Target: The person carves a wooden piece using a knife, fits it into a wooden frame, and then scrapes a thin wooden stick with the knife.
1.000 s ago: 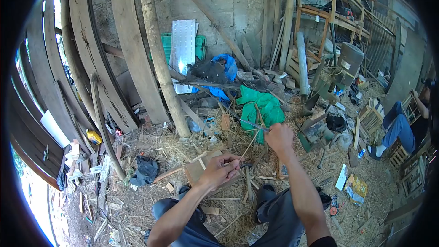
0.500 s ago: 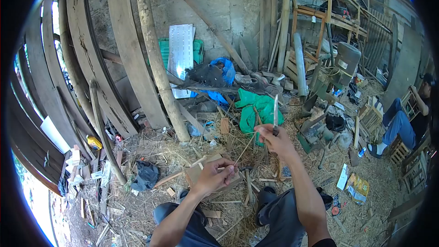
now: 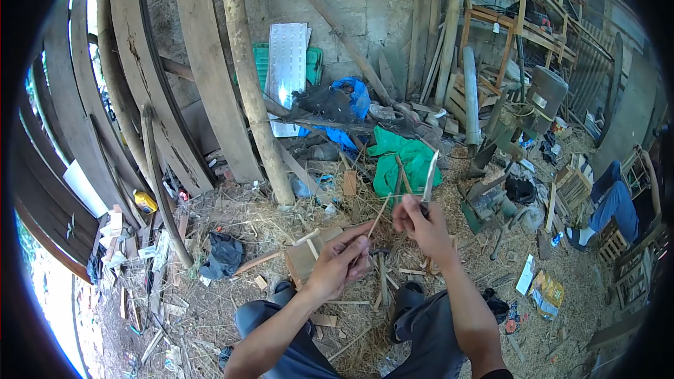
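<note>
My left hand is closed around the lower end of a thin wooden stick, which tilts up and to the right. In my right hand is a knife, its blade pointing upward. The stick's free tip shows just left of the blade, with a small gap between them. Both hands are raised above my knees. Beneath the left hand, a wooden block or box rests on the ground, partly hidden.
A green plastic sheet lies ahead. Wood scraps and shavings cover the ground. A round pole and planks lean at the left. A seated person is at the far right, near wooden crates and a machine.
My right hand has drawn away from the stick, with the knife now apart from it. The stick stands steeper in my left hand. The whole view has shifted slightly.
</note>
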Available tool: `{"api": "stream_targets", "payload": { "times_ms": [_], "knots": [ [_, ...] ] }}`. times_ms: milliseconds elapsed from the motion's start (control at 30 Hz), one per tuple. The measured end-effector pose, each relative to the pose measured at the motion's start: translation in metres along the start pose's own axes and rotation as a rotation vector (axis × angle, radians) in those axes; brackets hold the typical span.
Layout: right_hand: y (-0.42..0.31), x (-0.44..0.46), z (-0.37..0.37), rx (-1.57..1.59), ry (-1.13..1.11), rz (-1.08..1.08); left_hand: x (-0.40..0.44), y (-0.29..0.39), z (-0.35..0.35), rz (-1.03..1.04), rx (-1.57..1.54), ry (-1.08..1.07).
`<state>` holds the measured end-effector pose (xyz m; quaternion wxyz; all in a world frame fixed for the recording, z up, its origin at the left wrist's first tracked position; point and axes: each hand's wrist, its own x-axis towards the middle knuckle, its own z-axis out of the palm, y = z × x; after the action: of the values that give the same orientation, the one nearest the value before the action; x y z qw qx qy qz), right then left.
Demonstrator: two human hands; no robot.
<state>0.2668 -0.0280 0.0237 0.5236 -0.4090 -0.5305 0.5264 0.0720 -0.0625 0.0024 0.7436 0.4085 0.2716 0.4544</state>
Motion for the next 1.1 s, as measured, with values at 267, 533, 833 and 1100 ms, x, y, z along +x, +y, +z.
{"api": "stream_targets", "payload": {
  "times_ms": [267,533,833,1100],
  "knots": [
    [0.017,-0.006,0.025,-1.173,0.181,-0.362,-0.001,-0.003,0.002,-0.019,-0.077,-0.002],
    [0.024,0.007,0.015,-1.25,0.343,-0.386,-0.004,0.002,0.004,-0.057,-0.106,-0.007],
    [0.02,0.024,-0.012,-1.373,0.525,-0.301,-0.002,0.006,0.0,-0.061,-0.118,-0.063],
    [0.012,0.006,0.017,-1.274,0.27,-0.276,-0.002,0.0,-0.002,-0.077,-0.125,-0.056]
  ]
}}
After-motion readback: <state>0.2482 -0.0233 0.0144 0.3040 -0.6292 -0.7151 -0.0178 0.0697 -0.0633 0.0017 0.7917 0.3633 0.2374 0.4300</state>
